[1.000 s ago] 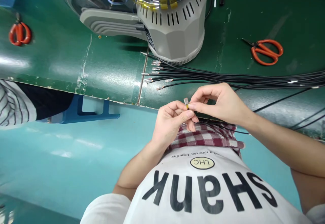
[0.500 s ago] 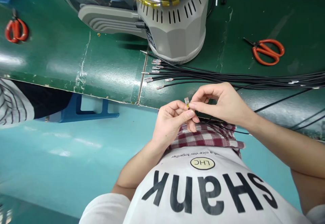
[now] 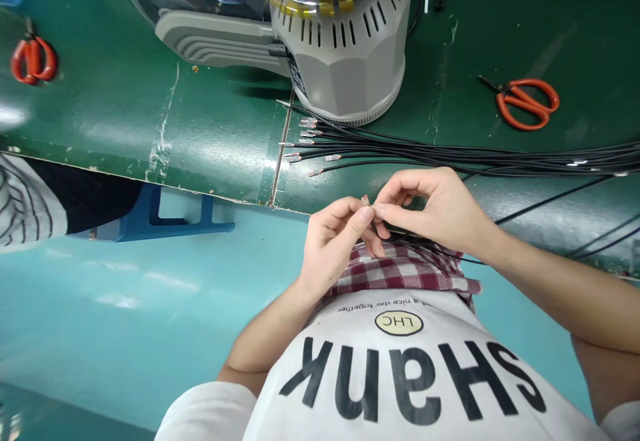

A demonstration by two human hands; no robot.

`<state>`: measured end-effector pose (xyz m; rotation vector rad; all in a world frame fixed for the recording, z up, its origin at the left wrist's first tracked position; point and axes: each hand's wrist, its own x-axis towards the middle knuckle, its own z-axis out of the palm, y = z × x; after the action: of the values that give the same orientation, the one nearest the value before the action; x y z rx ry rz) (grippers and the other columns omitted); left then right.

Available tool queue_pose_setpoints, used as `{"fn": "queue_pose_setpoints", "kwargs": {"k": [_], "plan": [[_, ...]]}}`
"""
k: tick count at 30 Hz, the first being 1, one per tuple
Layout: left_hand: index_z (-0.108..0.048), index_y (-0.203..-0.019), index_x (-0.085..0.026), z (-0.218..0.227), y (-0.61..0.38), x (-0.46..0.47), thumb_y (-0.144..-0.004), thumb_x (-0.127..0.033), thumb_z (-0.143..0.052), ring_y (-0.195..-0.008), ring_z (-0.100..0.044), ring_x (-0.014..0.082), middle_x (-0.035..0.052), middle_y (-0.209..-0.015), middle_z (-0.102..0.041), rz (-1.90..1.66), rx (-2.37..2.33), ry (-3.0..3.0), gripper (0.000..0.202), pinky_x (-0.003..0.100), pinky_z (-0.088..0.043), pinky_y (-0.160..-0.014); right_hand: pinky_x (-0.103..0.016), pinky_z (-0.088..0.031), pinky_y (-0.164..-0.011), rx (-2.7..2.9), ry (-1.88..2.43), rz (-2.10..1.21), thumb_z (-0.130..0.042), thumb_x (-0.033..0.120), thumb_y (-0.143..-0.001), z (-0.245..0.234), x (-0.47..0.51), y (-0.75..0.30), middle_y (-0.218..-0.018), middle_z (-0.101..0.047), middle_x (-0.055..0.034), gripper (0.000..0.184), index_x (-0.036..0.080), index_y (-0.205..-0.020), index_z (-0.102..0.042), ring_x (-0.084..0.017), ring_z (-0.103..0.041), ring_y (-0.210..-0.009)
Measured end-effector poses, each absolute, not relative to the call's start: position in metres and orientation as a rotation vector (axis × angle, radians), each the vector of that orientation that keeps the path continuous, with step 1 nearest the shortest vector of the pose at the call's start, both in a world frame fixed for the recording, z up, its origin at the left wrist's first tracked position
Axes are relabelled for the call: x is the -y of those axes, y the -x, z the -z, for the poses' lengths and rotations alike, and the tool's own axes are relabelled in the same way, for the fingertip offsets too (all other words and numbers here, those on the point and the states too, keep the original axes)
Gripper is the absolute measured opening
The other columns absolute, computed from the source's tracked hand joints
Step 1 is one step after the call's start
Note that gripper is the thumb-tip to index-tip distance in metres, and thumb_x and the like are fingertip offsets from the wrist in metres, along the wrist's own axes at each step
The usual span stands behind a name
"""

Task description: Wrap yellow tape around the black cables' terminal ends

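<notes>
My left hand (image 3: 334, 239) and my right hand (image 3: 434, 205) meet fingertip to fingertip just in front of the green bench's edge. Both pinch a small metal terminal (image 3: 365, 200) on the end of a thin black wire (image 3: 545, 201), which trails off to the right. Only the terminal's tip shows between the fingers. A bundle of black wires with metal terminals (image 3: 400, 151) lies on the green bench (image 3: 210, 127) just beyond my hands, the terminal ends fanned out to the left.
A grey round machine (image 3: 345, 47) with yellow tape stands at the back of the bench. Orange scissors (image 3: 525, 101) lie at the right, another orange pair (image 3: 31, 61) at the far left. A blue stool (image 3: 160, 217) and another person's striped sleeve (image 3: 25, 201) show at the left.
My left thumb and forefinger have slid up over the terminal, so less of it shows. The hands have stayed in place.
</notes>
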<state>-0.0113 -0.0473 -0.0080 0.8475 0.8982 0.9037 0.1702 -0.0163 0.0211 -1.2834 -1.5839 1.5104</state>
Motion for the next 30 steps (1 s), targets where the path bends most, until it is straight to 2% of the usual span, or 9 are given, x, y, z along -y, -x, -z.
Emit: {"fn": "queue_pose_setpoints", "kwargs": {"k": [10,18,22,25,30], "plan": [[-0.065,-0.085,-0.015,0.006,0.011,0.047,-0.1,-0.033,-0.058,-0.053,-0.063,0.0111,0.0051,-0.083,-0.07,-0.912,-0.952,-0.898,0.024,0.024,-0.048,-0.051,-0.025,-0.05,-0.067,1.713,1.321,-1.405,-0.067,0.019,-0.087,-0.024,0.014,-0.174,-0.078,-0.072,0.0008,0.01,0.02,-0.08,-0.074,-0.013,-0.063,-0.07],[-0.062,-0.081,-0.016,0.007,0.011,0.045,-0.1,-0.033,-0.057,-0.052,-0.062,0.0109,0.0038,-0.078,-0.069,-0.875,-0.933,-0.822,0.026,0.024,-0.048,-0.051,-0.025,-0.05,-0.067,1.724,1.355,-1.402,-0.066,0.019,-0.087,-0.024,0.014,-0.174,-0.079,-0.073,0.0009,0.01,0.02,-0.081,-0.074,-0.013,-0.064,-0.07],[-0.06,-0.085,-0.018,0.009,0.013,0.045,-0.093,-0.031,-0.068,-0.052,-0.062,0.0112,0.0021,-0.076,-0.07,-0.842,-0.929,-0.797,0.017,0.024,-0.051,-0.054,-0.025,-0.05,-0.067,1.717,1.352,-1.406,-0.065,0.019,-0.087,-0.023,0.013,-0.174,-0.079,-0.073,0.0006,0.011,0.02,-0.081,-0.074,-0.013,-0.064,-0.07],[-0.057,-0.094,-0.019,0.013,0.014,0.045,-0.083,-0.027,-0.08,-0.052,-0.062,0.0108,0.0006,-0.075,-0.071,-0.818,-0.938,-0.742,0.026,0.022,-0.051,-0.052,-0.027,-0.05,-0.066,1.706,1.365,-1.408,-0.067,0.019,-0.086,-0.023,0.013,-0.175,-0.081,-0.074,-0.0005,0.009,0.02,-0.083,-0.075,-0.015,-0.064,-0.07],[-0.056,-0.083,-0.016,0.016,0.013,0.041,-0.081,-0.027,-0.082,-0.051,-0.06,0.0096,0.0031,-0.073,-0.071,-0.791,-0.925,-0.606,0.028,0.019,-0.049,-0.05,-0.028,-0.051,-0.067,1.672,1.35,-1.436,-0.068,0.021,-0.087,-0.02,0.012,-0.174,-0.08,-0.074,-0.0015,0.009,0.02,-0.085,-0.077,-0.015,-0.065,-0.069]]}}
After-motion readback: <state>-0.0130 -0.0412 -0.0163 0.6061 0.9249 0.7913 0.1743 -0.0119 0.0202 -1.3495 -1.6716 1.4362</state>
